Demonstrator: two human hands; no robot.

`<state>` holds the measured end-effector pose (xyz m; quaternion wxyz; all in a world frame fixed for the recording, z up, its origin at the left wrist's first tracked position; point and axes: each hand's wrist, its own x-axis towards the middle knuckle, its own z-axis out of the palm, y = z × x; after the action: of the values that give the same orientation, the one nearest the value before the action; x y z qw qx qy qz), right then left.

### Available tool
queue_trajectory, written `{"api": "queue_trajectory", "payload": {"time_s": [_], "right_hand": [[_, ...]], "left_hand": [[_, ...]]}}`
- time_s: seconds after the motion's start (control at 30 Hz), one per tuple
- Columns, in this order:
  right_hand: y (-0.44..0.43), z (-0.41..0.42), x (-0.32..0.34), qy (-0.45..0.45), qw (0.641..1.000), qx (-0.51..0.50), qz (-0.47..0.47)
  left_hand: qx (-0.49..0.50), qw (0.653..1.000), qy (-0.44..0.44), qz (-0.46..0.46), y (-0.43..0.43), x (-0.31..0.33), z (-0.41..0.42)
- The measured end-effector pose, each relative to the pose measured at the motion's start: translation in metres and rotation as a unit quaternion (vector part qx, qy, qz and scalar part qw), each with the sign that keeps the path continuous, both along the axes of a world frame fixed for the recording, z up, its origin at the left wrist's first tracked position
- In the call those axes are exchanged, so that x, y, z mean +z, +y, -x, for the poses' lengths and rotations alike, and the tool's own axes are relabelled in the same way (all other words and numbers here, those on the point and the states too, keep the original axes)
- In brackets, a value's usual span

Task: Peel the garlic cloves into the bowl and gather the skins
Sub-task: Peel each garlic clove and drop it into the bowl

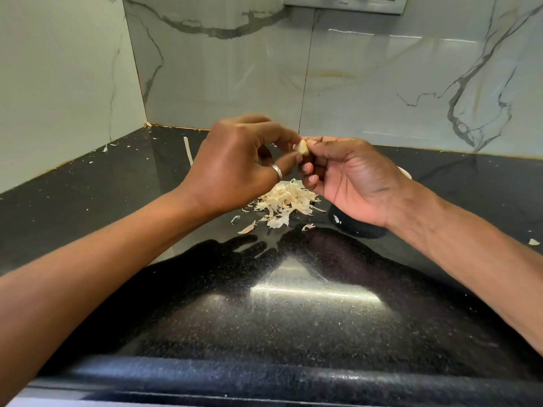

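- Spanning the frame, the black counter (293, 304) carries stray flakes toward the back wall.
- Left hand (235, 163) and right hand (352, 183) meet above it, the curled fingertips of both pinching one clove and nothing else.
- The skin pile (285, 201) lies just beneath the hands.
- The garlic clove (302, 148) looks nearly bare, so this is mid-peel. Next comes dropping it into the bowl (407, 172), if the pale rim behind the right hand is it.
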<state>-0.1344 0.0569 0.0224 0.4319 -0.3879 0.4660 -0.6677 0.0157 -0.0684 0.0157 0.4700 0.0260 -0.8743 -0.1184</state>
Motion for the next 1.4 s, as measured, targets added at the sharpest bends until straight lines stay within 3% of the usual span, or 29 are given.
{"api": "queue_trajectory", "payload": {"time_s": [0.2,0.57,0.97,1.2,1.4], "right_hand": [[-0.0013,-0.0006,-0.0024,0.060,0.998,-0.025,-0.002],[-0.0029,-0.0013,-0.0056,0.113,0.992,-0.055,0.018],[-0.0005,-0.0079,-0.0024,0.058,0.998,-0.023,0.003],[0.0011,-0.0069,0.0005,0.032,0.999,-0.009,0.017],[-0.0009,-0.0047,-0.0033,0.105,0.993,-0.043,0.006]], "left_hand": [[0.010,1.000,0.019,-0.004,-0.0038,0.0001,0.0022],[0.003,0.988,-0.040,-0.146,-0.0057,-0.0018,0.0041],[-0.015,0.972,-0.071,-0.224,-0.0068,-0.0012,0.0057],[-0.027,0.966,-0.069,-0.247,-0.0032,0.0013,0.0036],[0.013,0.978,-0.056,-0.198,-0.0017,0.0012,0.0016]]}}
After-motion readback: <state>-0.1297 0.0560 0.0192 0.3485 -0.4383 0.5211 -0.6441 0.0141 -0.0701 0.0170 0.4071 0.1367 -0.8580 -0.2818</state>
